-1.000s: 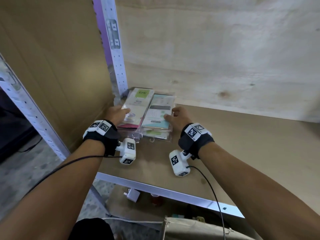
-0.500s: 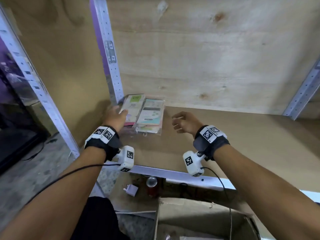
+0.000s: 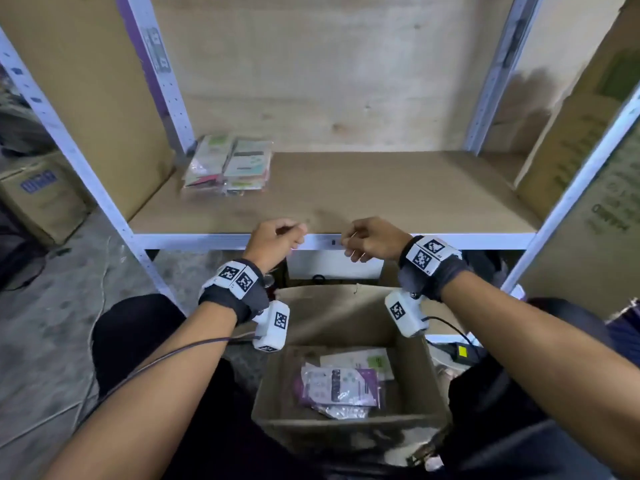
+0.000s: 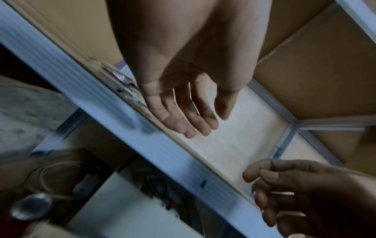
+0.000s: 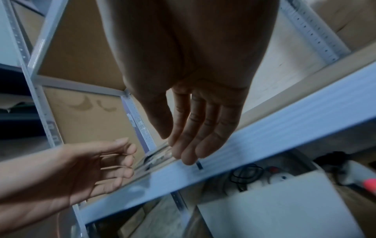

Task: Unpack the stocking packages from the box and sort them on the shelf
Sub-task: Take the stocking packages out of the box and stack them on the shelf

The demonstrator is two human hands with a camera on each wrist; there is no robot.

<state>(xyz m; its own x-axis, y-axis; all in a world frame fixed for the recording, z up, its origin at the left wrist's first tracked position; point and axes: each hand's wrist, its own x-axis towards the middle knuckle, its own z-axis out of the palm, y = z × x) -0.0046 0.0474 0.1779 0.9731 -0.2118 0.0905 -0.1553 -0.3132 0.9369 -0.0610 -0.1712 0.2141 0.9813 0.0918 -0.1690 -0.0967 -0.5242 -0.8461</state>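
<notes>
A stack of stocking packages (image 3: 228, 166) lies at the back left of the shelf board (image 3: 381, 192), against the left upright. Below the shelf an open cardboard box (image 3: 349, 420) holds more packages (image 3: 341, 388), purple and white. My left hand (image 3: 277, 239) and right hand (image 3: 367, 239) hover side by side at the shelf's front edge, above the box, fingers loosely relaxed and holding nothing. The wrist views show the left hand (image 4: 183, 111) and the right hand (image 5: 195, 128) with empty palms.
White metal uprights (image 3: 495, 74) frame the shelf. Large cardboard boxes (image 3: 588, 161) stand to the right and another (image 3: 45, 195) on the floor to the left. Under the shelf sit a white box (image 3: 332, 266) and cables. My knees flank the open box.
Both hands let go of the packages on the shelf and drew back to its front edge. The view tilted down, bringing the open box into sight.
</notes>
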